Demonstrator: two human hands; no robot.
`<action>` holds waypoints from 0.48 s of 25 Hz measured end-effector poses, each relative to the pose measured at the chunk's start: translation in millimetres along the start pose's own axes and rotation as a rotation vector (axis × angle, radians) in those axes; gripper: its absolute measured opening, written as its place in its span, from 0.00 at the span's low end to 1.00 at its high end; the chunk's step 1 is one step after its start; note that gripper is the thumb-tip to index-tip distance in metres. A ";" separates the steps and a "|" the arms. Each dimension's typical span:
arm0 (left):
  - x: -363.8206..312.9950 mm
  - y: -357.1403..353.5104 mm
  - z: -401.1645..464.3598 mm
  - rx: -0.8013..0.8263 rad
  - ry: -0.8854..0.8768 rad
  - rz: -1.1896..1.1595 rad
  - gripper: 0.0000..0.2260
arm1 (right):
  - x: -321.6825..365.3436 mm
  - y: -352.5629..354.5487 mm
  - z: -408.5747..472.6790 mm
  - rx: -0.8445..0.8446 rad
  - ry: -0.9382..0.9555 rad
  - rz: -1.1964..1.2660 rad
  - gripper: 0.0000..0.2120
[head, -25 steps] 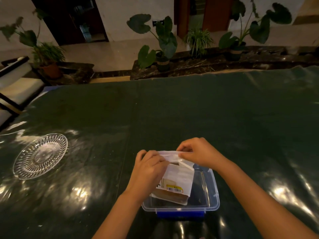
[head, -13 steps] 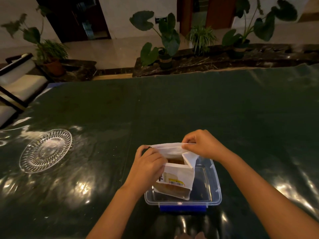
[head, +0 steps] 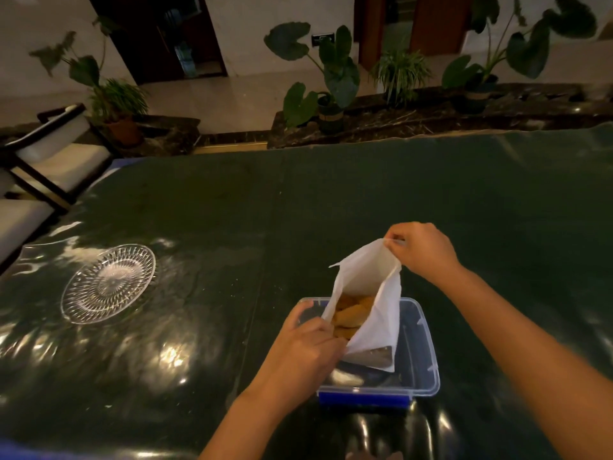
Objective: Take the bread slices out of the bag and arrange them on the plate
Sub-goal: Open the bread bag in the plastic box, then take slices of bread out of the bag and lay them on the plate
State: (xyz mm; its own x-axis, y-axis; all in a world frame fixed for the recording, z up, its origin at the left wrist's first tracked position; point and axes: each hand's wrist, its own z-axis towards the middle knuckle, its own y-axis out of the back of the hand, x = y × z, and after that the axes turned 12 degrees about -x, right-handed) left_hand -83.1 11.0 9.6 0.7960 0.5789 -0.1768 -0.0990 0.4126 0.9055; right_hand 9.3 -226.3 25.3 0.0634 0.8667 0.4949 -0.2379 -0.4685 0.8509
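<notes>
A white bread bag (head: 381,313) stands open in a clear plastic tub (head: 421,353) near the table's front edge. Golden bread slices (head: 350,315) show inside the bag's mouth. My right hand (head: 419,250) pinches the far top edge of the bag and holds it up. My left hand (head: 305,346) grips the near left edge of the bag's mouth, its fingertips at the slices. The cut-glass plate (head: 109,283) lies bare on the table, well to the left of the tub.
The table wears a shiny dark green cover (head: 331,200). A chair (head: 49,161) stands at the far left corner. Potted plants (head: 331,81) line a ledge beyond the table's far edge.
The bag's mouth has been pulled wide open. My right hand lifted the far edge up and away, and the bread slices came into sight. My left hand slid down to the near edge.
</notes>
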 end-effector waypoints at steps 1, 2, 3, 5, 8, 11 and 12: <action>-0.7 0.3 -0.8 0.008 0.005 0.008 0.09 | 1.3 4.7 -6.0 0.001 0.068 -0.015 0.11; -0.9 0.4 0.0 0.011 0.006 0.010 0.08 | 4.4 9.4 -14.9 -0.042 0.199 -0.022 0.12; -1.2 0.6 1.8 0.013 0.004 0.005 0.08 | 9.5 14.2 -26.0 -0.104 0.372 -0.009 0.11; -2.5 -0.9 5.8 0.031 -0.004 -0.010 0.08 | 19.3 21.7 -49.0 -0.098 0.652 -0.016 0.05; -0.3 -3.6 11.4 0.065 -0.039 0.004 0.05 | 17.4 23.0 -62.3 0.203 0.708 -0.267 0.11; 13.1 1.1 19.4 0.061 -0.014 0.070 0.06 | 7.0 29.1 -63.1 0.268 0.686 -0.384 0.22; 19.3 4.1 22.5 0.058 -0.005 0.106 0.07 | 3.1 30.3 -64.0 0.280 0.681 -0.409 0.25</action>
State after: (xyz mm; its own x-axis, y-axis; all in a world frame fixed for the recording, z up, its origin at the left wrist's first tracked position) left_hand -54.7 8.1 18.6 0.7861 0.6133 -0.0774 -0.1477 0.3079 0.9399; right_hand -59.8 -226.8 41.3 -0.5276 0.8495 0.0003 -0.0685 -0.0429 0.9967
